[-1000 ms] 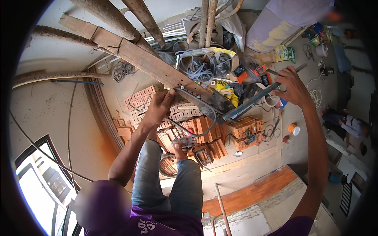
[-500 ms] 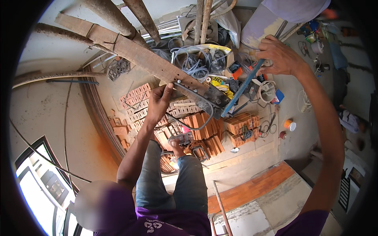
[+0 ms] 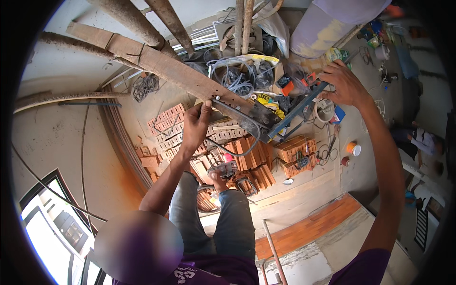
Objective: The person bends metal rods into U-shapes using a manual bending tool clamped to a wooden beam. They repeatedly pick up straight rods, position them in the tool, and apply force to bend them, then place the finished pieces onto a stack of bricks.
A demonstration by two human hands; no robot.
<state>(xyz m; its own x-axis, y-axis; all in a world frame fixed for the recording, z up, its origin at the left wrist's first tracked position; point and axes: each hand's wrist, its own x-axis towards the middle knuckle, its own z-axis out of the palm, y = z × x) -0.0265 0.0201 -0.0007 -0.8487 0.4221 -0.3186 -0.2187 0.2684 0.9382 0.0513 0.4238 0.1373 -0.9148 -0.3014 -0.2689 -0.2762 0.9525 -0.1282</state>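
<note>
Now | L hand [image 3: 194, 127] gripping rod [image 3: 260, 136], R hand [image 3: 346, 85] gripping bar [image 3: 299, 112] | plank [image 3: 175, 76] above bricks [image 3: 167, 118], flr [image 3: 368, 161] cluttered

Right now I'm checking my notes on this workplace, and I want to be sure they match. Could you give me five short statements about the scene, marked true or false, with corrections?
1. The right hand grips the blue bar. True.
2. Both hands are on that bar. False: the left hand is at the edge of the wooden board.
3. The dark rod is straight throughout. False: the dark rod bends round in a curve.
4. In the picture, the white and orange container is to the right of the wrapped orange blocks. True.
5. The person's sleeves are green. False: the visible sleeve is purple.
</note>
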